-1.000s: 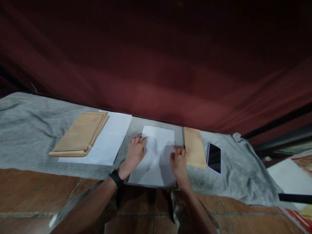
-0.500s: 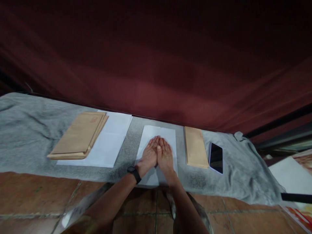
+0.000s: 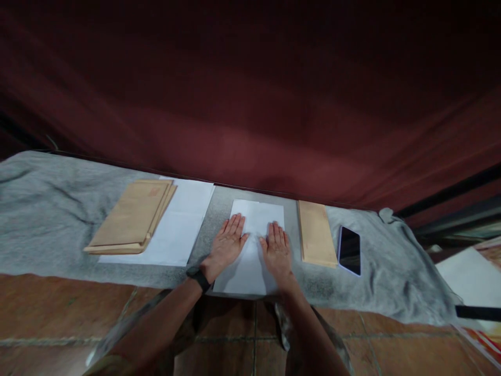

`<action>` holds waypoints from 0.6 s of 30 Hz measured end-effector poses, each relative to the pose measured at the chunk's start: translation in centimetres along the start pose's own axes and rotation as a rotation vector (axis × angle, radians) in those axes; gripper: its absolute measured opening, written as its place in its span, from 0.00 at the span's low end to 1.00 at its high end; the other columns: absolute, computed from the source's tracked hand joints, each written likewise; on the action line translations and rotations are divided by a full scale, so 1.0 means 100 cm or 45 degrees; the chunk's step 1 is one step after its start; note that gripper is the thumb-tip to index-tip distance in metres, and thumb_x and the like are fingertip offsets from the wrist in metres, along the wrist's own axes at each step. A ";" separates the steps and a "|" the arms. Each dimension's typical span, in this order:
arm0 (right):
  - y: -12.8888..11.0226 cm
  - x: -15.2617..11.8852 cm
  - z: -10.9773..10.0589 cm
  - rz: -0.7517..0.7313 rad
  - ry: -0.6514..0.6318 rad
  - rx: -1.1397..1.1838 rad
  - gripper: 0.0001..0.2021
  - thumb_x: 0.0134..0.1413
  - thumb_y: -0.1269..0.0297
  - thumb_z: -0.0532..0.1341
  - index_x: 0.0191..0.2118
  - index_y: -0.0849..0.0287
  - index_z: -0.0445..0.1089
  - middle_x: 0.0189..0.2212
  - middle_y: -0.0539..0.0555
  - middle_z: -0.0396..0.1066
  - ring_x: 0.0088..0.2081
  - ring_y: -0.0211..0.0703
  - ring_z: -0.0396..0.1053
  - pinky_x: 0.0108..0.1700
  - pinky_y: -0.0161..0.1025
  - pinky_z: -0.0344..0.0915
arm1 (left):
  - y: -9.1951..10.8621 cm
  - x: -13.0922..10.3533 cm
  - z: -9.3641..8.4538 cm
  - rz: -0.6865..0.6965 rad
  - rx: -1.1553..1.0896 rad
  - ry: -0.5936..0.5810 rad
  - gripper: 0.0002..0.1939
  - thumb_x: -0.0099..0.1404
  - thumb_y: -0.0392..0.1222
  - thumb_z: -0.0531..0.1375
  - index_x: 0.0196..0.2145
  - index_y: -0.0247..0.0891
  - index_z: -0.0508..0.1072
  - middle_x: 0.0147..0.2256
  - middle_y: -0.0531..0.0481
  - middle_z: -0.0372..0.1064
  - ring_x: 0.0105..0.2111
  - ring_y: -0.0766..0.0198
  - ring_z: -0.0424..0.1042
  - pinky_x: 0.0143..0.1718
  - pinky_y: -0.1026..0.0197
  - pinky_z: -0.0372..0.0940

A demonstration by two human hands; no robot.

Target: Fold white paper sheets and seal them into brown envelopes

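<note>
A white sheet of paper (image 3: 250, 271) lies in front of me on a grey cloth, and it looks folded, with a second edge showing at its top. My left hand (image 3: 228, 243) rests flat across the paper's left edge, fingers stretched out and thumb pointing inward; a dark watch is on that wrist. Over the right edge lies my right hand (image 3: 277, 249), also flat with its fingers extended. A strip of paper shows between the two hands, which are apart. Neither hand holds anything.
Brown envelopes (image 3: 131, 216) are stacked at the left, partly covering white sheets (image 3: 180, 224). To the right lie a narrower brown envelope (image 3: 317, 235) and a phone (image 3: 349, 251). The grey cloth (image 3: 391, 277) covers the long surface; a dark red curtain (image 3: 250, 141) hangs behind.
My hands have moved apart from the middle of the paper, the left to its left edge and the right to its right edge. The view has shifted slightly.
</note>
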State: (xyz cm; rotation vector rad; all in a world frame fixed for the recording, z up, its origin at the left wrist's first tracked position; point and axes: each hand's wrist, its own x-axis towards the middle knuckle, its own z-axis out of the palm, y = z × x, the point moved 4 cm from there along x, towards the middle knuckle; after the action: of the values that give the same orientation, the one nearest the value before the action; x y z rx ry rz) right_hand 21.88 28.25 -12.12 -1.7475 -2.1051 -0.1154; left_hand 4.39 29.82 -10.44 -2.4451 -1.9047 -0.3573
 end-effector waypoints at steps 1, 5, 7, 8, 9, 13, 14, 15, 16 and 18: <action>0.004 -0.001 -0.001 0.003 0.002 -0.009 0.31 0.76 0.53 0.46 0.73 0.70 0.53 0.71 0.70 0.56 0.71 0.58 0.55 0.70 0.58 0.54 | -0.003 -0.001 -0.001 -0.010 0.005 -0.004 0.32 0.78 0.49 0.43 0.71 0.29 0.58 0.72 0.38 0.51 0.73 0.54 0.49 0.74 0.47 0.45; 0.019 -0.009 -0.006 0.009 0.015 -0.028 0.32 0.76 0.52 0.46 0.72 0.72 0.54 0.70 0.71 0.57 0.71 0.59 0.56 0.70 0.57 0.55 | -0.016 -0.004 -0.002 -0.040 0.013 -0.036 0.32 0.78 0.49 0.43 0.71 0.28 0.58 0.72 0.38 0.51 0.73 0.52 0.50 0.73 0.46 0.46; 0.025 -0.013 -0.010 0.033 0.046 -0.025 0.32 0.76 0.52 0.45 0.72 0.73 0.55 0.70 0.72 0.57 0.71 0.60 0.56 0.70 0.59 0.55 | -0.020 -0.005 -0.005 -0.079 0.021 -0.029 0.31 0.78 0.48 0.43 0.71 0.28 0.58 0.72 0.37 0.51 0.73 0.51 0.50 0.73 0.46 0.45; 0.027 -0.015 -0.012 0.044 0.065 -0.017 0.32 0.76 0.52 0.45 0.72 0.73 0.54 0.70 0.73 0.57 0.71 0.61 0.56 0.69 0.60 0.55 | -0.020 -0.005 -0.008 -0.106 0.025 -0.014 0.31 0.78 0.48 0.43 0.71 0.27 0.58 0.72 0.36 0.51 0.73 0.51 0.50 0.73 0.45 0.45; 0.027 -0.016 -0.015 0.053 0.081 -0.002 0.32 0.76 0.53 0.44 0.72 0.73 0.53 0.70 0.73 0.57 0.71 0.61 0.55 0.69 0.61 0.55 | -0.018 -0.007 -0.010 -0.128 0.026 0.010 0.32 0.78 0.47 0.43 0.71 0.25 0.58 0.71 0.35 0.52 0.73 0.50 0.50 0.73 0.44 0.44; 0.008 -0.026 -0.022 -0.030 0.052 0.141 0.31 0.77 0.55 0.41 0.75 0.69 0.46 0.72 0.70 0.54 0.73 0.57 0.50 0.70 0.61 0.55 | 0.016 -0.024 -0.014 -0.001 -0.031 0.133 0.31 0.77 0.43 0.44 0.72 0.26 0.53 0.72 0.35 0.50 0.74 0.51 0.46 0.73 0.42 0.45; -0.001 -0.030 -0.022 -0.078 0.024 0.190 0.31 0.77 0.55 0.41 0.76 0.68 0.43 0.73 0.68 0.52 0.74 0.54 0.49 0.70 0.60 0.55 | 0.029 -0.031 -0.012 0.085 -0.051 0.143 0.32 0.76 0.42 0.45 0.73 0.28 0.51 0.72 0.37 0.50 0.74 0.52 0.45 0.74 0.43 0.45; -0.009 -0.034 -0.022 -0.126 -0.012 0.231 0.30 0.77 0.56 0.40 0.76 0.65 0.42 0.73 0.66 0.52 0.74 0.52 0.49 0.71 0.58 0.55 | 0.042 -0.039 -0.007 0.172 -0.061 0.140 0.32 0.75 0.40 0.45 0.74 0.29 0.49 0.73 0.38 0.50 0.74 0.53 0.45 0.74 0.44 0.45; -0.016 -0.038 -0.022 -0.156 -0.060 0.258 0.30 0.77 0.56 0.40 0.76 0.63 0.41 0.74 0.64 0.51 0.74 0.50 0.49 0.71 0.57 0.54 | 0.053 -0.047 -0.003 0.233 -0.060 0.129 0.33 0.74 0.36 0.45 0.74 0.28 0.49 0.73 0.38 0.50 0.74 0.54 0.46 0.74 0.45 0.45; -0.025 -0.047 -0.020 -0.184 -0.127 0.259 0.30 0.77 0.55 0.42 0.76 0.63 0.44 0.73 0.63 0.52 0.74 0.49 0.49 0.72 0.54 0.53 | 0.065 -0.059 0.007 0.254 -0.045 0.100 0.34 0.72 0.33 0.46 0.73 0.27 0.49 0.72 0.36 0.51 0.74 0.54 0.47 0.74 0.45 0.46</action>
State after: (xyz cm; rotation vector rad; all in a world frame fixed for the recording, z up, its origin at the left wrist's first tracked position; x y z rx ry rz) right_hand 20.60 22.76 -11.48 -1.5117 -2.2267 0.1435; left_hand 9.35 22.63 -11.42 -2.5721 -1.6212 -0.4742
